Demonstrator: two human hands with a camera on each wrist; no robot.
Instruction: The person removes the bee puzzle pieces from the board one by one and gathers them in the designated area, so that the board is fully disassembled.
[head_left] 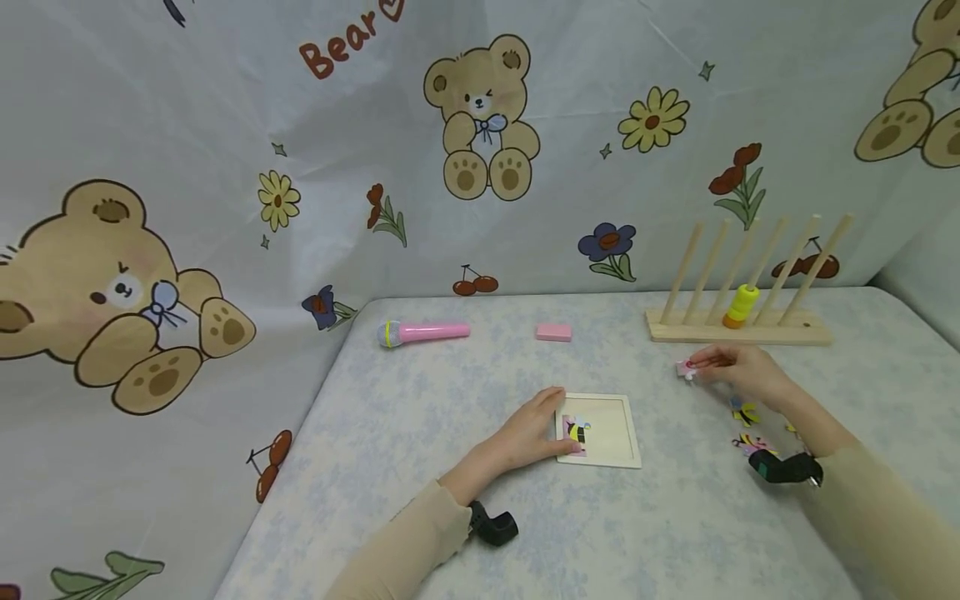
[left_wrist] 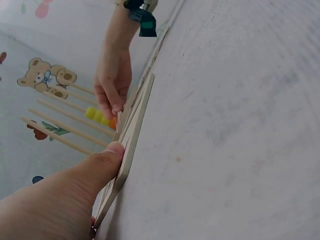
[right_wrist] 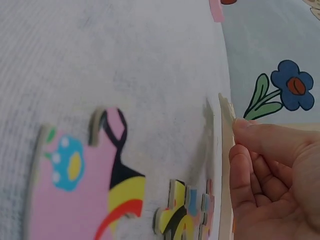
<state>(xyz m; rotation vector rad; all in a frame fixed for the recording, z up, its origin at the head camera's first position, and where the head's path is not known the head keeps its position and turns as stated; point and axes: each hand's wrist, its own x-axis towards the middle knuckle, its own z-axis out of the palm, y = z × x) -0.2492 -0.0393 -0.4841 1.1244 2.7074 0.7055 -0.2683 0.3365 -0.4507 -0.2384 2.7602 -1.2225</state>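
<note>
My left hand (head_left: 528, 429) grips a white-rimmed puzzle tray (head_left: 637, 442) by its left side, the thumb lying over the near part and the fingers at the far left corner. Inside the tray, along its left rim, sits a pink piece with a bee's stripes (head_left: 576, 427), partly under the thumb. Off to the right, my right hand (head_left: 742, 372) pinches a pink puzzle piece (head_left: 685, 371) between thumb and fingers; the right wrist view shows this piece (right_wrist: 226, 107) edge-on. Several loose bee-patterned puzzle pieces (head_left: 745, 411) lie below that hand, some hidden by the forearm.
Behind the right hand stands a wooden peg rack (head_left: 795, 335) with upright rods, one carrying yellow and orange beads (head_left: 742, 304). A pink toy microphone (head_left: 431, 332) and a pink block (head_left: 553, 332) lie toward the table's back edge, before a bear-print cloth (head_left: 330, 142).
</note>
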